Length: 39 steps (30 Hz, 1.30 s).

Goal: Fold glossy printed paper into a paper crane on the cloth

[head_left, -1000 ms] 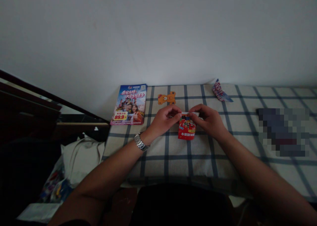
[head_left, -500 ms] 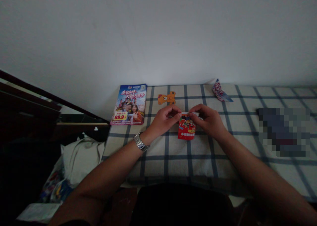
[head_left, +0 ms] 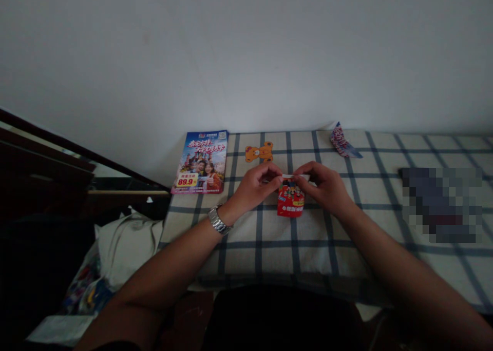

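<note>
Hardly any shift since the frame half a second back: hands and packet at nearly the same spots.

Head view, lower middle of the frame. Hands, two: left hand [head_left: 254, 188] and right hand [head_left: 321, 188], both over the table, fingers closed narrow in a pinch on one white strip [head_left: 295, 176] from opposite ends. Strip lying along the top edge of one red packet [head_left: 290, 200], printed with small figures, upright in the picture, on the checked cloth [head_left: 308, 258], between the two hands. Wristwatch, one, metal band [head_left: 219, 221], on the left wrist.

Upper middle of the cloth: one orange bear cutout [head_left: 259, 152], just above the left hand. Far left corner of the cloth: one brochure [head_left: 200, 162], marked 89.9. Far edge, right of centre: one crumpled printed wrapper [head_left: 342, 143], against the wall. Right of the hands: one pixelated patch [head_left: 441, 205], contents hidden. Lower left, off the table: one cream cloth bundle [head_left: 129, 248].
</note>
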Each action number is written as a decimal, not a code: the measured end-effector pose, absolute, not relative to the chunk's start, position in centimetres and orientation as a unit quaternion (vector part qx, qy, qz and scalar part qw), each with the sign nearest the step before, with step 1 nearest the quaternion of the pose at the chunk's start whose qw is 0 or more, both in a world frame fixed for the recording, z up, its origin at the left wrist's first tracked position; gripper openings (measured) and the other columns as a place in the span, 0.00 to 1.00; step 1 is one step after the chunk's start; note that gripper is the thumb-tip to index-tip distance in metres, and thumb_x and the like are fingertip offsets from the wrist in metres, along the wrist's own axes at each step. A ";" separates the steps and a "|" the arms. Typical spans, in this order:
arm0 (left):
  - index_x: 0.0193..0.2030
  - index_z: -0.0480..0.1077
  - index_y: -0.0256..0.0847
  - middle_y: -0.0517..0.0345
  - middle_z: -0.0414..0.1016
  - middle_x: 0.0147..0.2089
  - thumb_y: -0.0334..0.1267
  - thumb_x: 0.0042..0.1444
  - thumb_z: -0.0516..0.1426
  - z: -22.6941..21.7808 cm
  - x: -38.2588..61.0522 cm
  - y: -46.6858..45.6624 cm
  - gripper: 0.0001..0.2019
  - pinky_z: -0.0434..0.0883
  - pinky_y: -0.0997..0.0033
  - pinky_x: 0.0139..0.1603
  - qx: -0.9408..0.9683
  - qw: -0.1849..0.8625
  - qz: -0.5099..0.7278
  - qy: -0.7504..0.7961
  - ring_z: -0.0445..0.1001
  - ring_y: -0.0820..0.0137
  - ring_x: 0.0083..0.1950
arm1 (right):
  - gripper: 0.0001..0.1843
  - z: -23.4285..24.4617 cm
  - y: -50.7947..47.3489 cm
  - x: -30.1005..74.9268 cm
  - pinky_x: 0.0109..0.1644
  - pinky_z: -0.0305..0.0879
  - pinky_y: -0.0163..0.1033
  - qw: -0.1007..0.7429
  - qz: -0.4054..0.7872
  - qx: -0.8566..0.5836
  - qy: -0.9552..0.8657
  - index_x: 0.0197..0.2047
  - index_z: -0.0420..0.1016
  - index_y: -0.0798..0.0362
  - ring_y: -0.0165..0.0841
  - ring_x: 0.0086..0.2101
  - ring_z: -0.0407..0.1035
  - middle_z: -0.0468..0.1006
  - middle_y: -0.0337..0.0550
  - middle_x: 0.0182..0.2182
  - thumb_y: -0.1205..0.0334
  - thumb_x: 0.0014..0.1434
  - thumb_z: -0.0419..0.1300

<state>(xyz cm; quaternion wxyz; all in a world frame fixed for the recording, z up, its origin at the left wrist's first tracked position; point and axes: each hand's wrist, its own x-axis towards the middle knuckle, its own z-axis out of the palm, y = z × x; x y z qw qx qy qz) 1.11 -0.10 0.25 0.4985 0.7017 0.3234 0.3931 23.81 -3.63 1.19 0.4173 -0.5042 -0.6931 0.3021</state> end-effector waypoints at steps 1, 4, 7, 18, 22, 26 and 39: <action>0.42 0.73 0.40 0.57 0.77 0.39 0.49 0.66 0.63 0.3 1.1 -0.1 0.13 0.74 0.73 0.40 0.706 0.494 0.391 0.323 0.76 0.71 0.39 | 0.09 1.3 -3.6 23.8 0.32 0.66 0.39 0.415 0.302 -0.503 -0.696 0.42 0.79 0.50 0.32 0.28 0.71 0.83 0.42 0.34 0.53 0.66 0.66; 0.42 0.74 0.41 0.57 0.78 0.39 0.50 0.68 0.61 0.5 1.1 -0.2 0.14 0.74 0.72 0.40 0.716 0.484 0.383 0.326 0.76 0.71 0.39 | 0.09 1.4 -3.7 23.8 0.32 0.64 0.39 0.411 0.303 -0.495 -0.703 0.42 0.79 0.49 0.32 0.28 0.71 0.83 0.41 0.33 0.53 0.66 0.66; 0.41 0.74 0.41 0.58 0.77 0.37 0.50 0.68 0.61 0.6 1.1 -0.3 0.14 0.73 0.72 0.39 0.718 0.477 0.387 0.327 0.76 0.71 0.38 | 0.10 1.3 -3.7 23.8 0.32 0.64 0.39 0.414 0.319 -0.494 -0.695 0.43 0.79 0.50 0.32 0.28 0.71 0.83 0.42 0.34 0.52 0.66 0.66; 0.40 0.72 0.42 0.60 0.75 0.36 0.51 0.69 0.61 0.2 0.8 0.0 0.14 0.71 0.73 0.37 0.713 0.409 0.443 0.356 0.74 0.72 0.36 | 0.18 1.4 -3.2 23.9 0.40 0.76 0.39 0.472 0.470 -0.479 -0.572 0.42 0.84 0.50 0.35 0.34 0.78 0.86 0.43 0.34 0.43 0.61 0.70; 0.40 0.72 0.43 0.60 0.76 0.36 0.51 0.69 0.61 0.2 0.7 0.0 0.13 0.72 0.72 0.37 0.715 0.408 0.447 0.351 0.75 0.71 0.36 | 0.18 1.6 -3.2 23.8 0.39 0.76 0.38 0.479 0.471 -0.478 -0.566 0.39 0.84 0.50 0.35 0.33 0.78 0.85 0.42 0.32 0.42 0.61 0.71; 0.40 0.72 0.43 0.60 0.76 0.36 0.50 0.69 0.61 0.3 0.7 0.0 0.13 0.72 0.72 0.37 0.722 0.399 0.447 0.346 0.75 0.71 0.36 | 0.18 1.5 -3.3 23.9 0.38 0.76 0.38 0.479 0.466 -0.480 -0.569 0.38 0.84 0.50 0.34 0.32 0.78 0.85 0.42 0.31 0.43 0.62 0.70; 0.39 0.71 0.42 0.60 0.76 0.36 0.49 0.69 0.61 0.9 0.6 0.0 0.13 0.70 0.72 0.36 0.726 0.400 0.445 0.339 0.74 0.72 0.35 | 0.18 1.8 -3.2 23.8 0.39 0.80 0.38 0.494 0.485 -0.476 -0.543 0.34 0.86 0.50 0.33 0.30 0.78 0.85 0.41 0.29 0.42 0.58 0.73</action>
